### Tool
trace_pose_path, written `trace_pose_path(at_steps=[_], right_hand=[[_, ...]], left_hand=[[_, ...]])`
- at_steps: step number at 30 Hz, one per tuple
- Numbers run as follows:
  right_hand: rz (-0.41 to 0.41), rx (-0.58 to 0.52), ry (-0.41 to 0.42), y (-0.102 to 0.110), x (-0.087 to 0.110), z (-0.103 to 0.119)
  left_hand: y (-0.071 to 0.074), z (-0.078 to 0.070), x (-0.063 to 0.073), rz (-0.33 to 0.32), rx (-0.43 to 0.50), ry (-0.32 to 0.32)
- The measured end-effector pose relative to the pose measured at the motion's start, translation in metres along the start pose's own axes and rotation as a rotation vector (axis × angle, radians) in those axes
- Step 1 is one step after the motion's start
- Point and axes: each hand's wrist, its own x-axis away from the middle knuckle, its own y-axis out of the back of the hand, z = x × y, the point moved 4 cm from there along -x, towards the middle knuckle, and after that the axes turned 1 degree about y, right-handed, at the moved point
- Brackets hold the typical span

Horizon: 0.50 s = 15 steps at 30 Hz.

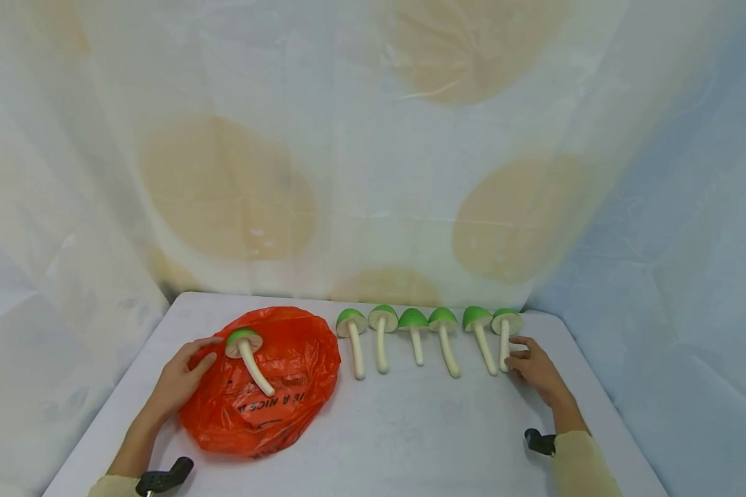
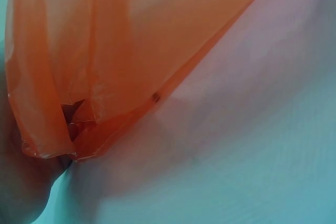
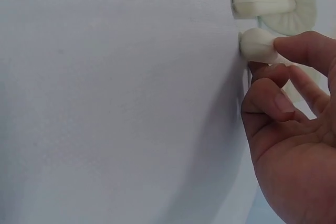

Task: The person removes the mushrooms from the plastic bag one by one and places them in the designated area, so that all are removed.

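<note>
A red plastic bag (image 1: 298, 345) with black print lies on the left of the white table. On top of it rests a toy mushroom (image 1: 255, 366) with a green cap and curved pale stem. My left hand (image 1: 180, 379) is at the bag's left edge, index finger and thumb apart, the fingertips close to that mushroom's cap. In the left wrist view, the orange-red bag (image 2: 157, 35) hides most of the hand. My right hand (image 1: 537, 369) pinches the stem of the rightmost mushroom (image 1: 505, 338); in the right wrist view, fingers meet the rounded stem end (image 3: 257, 44).
To the left of the held one, several more green-capped mushrooms (image 1: 414, 321) lie in a row, stems toward me. The white table (image 1: 423, 435) ends at a patterned curtain (image 1: 379, 172) behind. Pale sheets (image 1: 677, 310) hang at both sides.
</note>
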Motion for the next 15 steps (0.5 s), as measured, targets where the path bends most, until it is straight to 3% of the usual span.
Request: trace_pose_path(at_steps=[15], right_hand=[[-0.012,-0.002,-0.028,0.0002,0.0005,-0.0079]], left_hand=[[-0.0007,-0.0005,0.0002,0.01,-0.001,0.02]])
